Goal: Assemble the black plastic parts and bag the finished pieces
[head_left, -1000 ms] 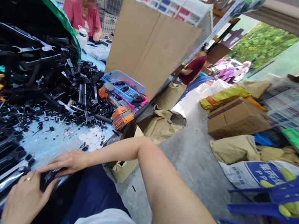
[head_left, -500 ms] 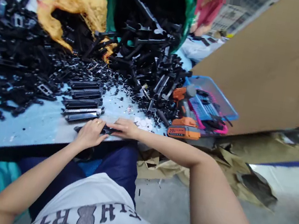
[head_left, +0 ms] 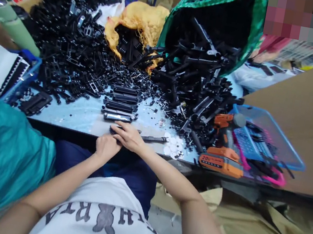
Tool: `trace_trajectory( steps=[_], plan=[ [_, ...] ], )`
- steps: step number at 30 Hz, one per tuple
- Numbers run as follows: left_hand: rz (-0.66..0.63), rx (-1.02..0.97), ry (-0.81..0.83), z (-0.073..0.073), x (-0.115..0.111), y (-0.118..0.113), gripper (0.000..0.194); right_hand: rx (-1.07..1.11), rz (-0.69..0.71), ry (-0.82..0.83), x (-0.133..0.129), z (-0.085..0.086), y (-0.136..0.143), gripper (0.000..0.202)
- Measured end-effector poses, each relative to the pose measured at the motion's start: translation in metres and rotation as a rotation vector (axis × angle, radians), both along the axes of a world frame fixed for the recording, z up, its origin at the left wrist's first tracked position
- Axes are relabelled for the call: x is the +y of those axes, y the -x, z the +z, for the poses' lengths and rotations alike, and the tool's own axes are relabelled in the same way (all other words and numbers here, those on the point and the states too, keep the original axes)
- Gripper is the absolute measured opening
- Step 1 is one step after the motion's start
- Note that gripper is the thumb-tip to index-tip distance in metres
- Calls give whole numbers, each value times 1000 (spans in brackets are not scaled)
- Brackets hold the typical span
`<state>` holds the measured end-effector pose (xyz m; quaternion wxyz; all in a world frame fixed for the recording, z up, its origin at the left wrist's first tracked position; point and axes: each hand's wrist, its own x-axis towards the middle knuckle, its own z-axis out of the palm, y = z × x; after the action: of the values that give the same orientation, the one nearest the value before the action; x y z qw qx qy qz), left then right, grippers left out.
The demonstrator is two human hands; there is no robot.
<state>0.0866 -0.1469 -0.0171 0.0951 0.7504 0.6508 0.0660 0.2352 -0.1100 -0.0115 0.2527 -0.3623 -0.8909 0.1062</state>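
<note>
At the table's front edge, my left hand (head_left: 107,148) is curled closed beside a black part (head_left: 112,129), which is mostly hidden under my fingers. My right hand (head_left: 129,137) reaches over from the right, its fingers bent onto the same part and meeting the left hand. Just right of my right hand lies a long, thin black piece (head_left: 155,138). Beyond my hands, several long black parts (head_left: 121,106) lie in a stacked row, the nearest showing a shiny metal strip (head_left: 118,118).
An orange cordless drill (head_left: 224,145) stands right, by a blue plastic basket (head_left: 283,151). White discs (head_left: 174,146) lie nearby. Black parts (head_left: 79,39) heap behind, with a yellow sack (head_left: 146,14) and green sack (head_left: 191,2). At left are a green bottle (head_left: 17,28) and teal bag (head_left: 19,153).
The view has swung left. My hands have come closer together, the right now overlapping the left over the black part. A long thin piece now shows right of them.
</note>
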Motion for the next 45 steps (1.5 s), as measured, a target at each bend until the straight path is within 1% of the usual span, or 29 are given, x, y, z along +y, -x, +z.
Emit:
trace_trajectory(
  steps=[1,3,5,8,10,12,14,15,16,18,19,20,21,23,25,27,29,31,33,34,36,37,38,39,40,41,43,44,45],
  plan=[
    [34,1,54,1,1,0,42,1,21,29,3,-1,10,40],
    [74,-19,104,2,4,1,46,10,5,79,6,-5,20,40],
    [84,-45,99,1,7,5,48,12,-47,110,7,-9,23,40],
    [53,-84,76,-4,6,7,46,-12,-146,149,5,-12,28,41],
    [56,-86,58,-7,4,6,43,-29,-198,176,2,-10,33,41],
    [34,-74,21,-8,4,7,40,-46,-202,172,-2,-5,32,41],
    [-77,-82,-77,-7,8,12,37,-74,-165,104,-10,0,18,42],
    [-172,-93,-156,-6,13,16,35,-94,-168,51,-14,2,6,43],
    [-290,-100,-242,-6,19,20,34,-120,-203,-5,-20,3,-10,47],
    [-551,-86,-382,-4,36,25,34,-196,-357,-88,-30,0,-44,60],
    [-669,-66,-415,-3,45,25,36,-251,-428,-105,-34,-3,-59,61],
    [-756,-44,-424,-3,53,22,39,-310,-472,-107,-37,-6,-72,58],
    [-804,-24,-414,-2,60,18,41,-366,-484,-106,-39,-9,-82,55],
    [-791,-12,-379,0,66,9,40,-434,-446,-124,-42,-12,-92,55],
    [-740,-46,-363,4,61,2,44,-425,-409,-181,-43,-7,-92,59],
    [-708,-103,-369,11,50,2,47,-379,-375,-229,-46,6,-88,62],
    [-690,-183,-378,21,37,8,48,-312,-292,-207,-51,26,-84,65],
    [-715,-336,-356,34,23,17,49,-210,-145,-125,-59,48,-82,66],
    [-793,-587,-314,49,7,26,51,-66,97,-16,-68,67,-78,64],
    [-831,-727,-282,57,-2,28,53,12,225,37,-73,74,-74,63],
    [-852,-975,-213,71,-23,28,56,141,432,144,-81,78,-64,60],
    [-838,-1078,-193,75,-33,26,57,190,482,194,-84,75,-56,60],
    [-811,-1160,-190,79,-42,23,57,234,485,235,-87,69,-46,59],
    [-766,-1223,-215,80,-51,19,56,280,442,256,-88,61,-35,57],
    [-714,-1263,-264,79,-58,14,56,331,360,260,-88,51,-22,54],
    [-662,-1272,-332,75,-63,10,56,382,248,247,-86,39,-8,49],
    [-596,-1195,-479,63,-64,3,57,468,-34,195,-78,18,19,40],
    [-592,-1117,-554,55,-60,2,58,494,-170,166,-72,10,29,37],
    [-606,-1017,-628,45,-53,3,61,501,-278,138,-65,5,34,36]
  ],
)
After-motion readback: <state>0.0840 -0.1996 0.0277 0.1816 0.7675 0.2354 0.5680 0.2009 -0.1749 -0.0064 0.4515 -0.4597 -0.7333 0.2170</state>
